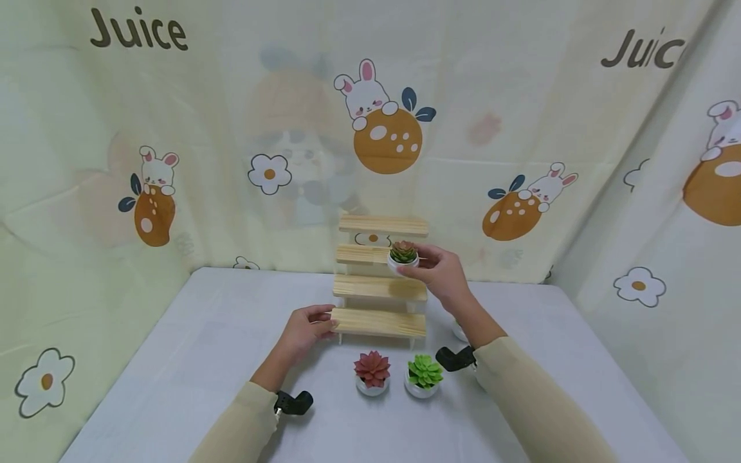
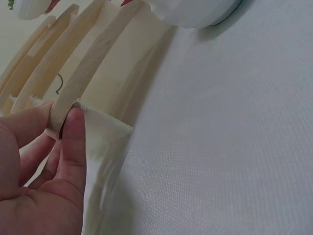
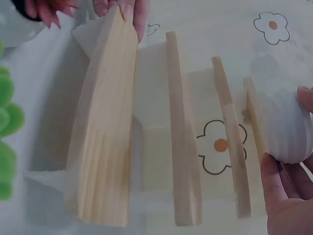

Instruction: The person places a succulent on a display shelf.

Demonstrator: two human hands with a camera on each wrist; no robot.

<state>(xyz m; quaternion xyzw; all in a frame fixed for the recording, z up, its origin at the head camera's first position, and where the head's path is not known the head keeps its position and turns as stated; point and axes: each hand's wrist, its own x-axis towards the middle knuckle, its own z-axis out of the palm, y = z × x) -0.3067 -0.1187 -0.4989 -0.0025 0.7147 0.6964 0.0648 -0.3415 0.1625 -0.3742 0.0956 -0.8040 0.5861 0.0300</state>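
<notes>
A tiered wooden stand (image 1: pixel 379 322) with several plank shelves stands at the back of the table. My left hand (image 1: pixel 305 329) pinches the left end of its lowest plank, thumb on one face and fingers on the other, as the left wrist view shows. My right hand (image 1: pixel 442 273) holds a small succulent (image 1: pixel 403 252) with reddish-green leaves by its white pot (image 3: pixel 288 129). The pot is upright at the right part of the upper shelves and overlaps them in the head view. In the right wrist view, thumb and fingers are around the pot's side.
In front of the stand sit a red succulent (image 1: pixel 372 369) and a bright green succulent (image 1: pixel 424 373) in white pots. Another white pot (image 1: pixel 459 331) is partly hidden behind the right forearm. A printed curtain (image 1: pixel 226 116) hangs right behind the white table (image 1: pixel 231 334).
</notes>
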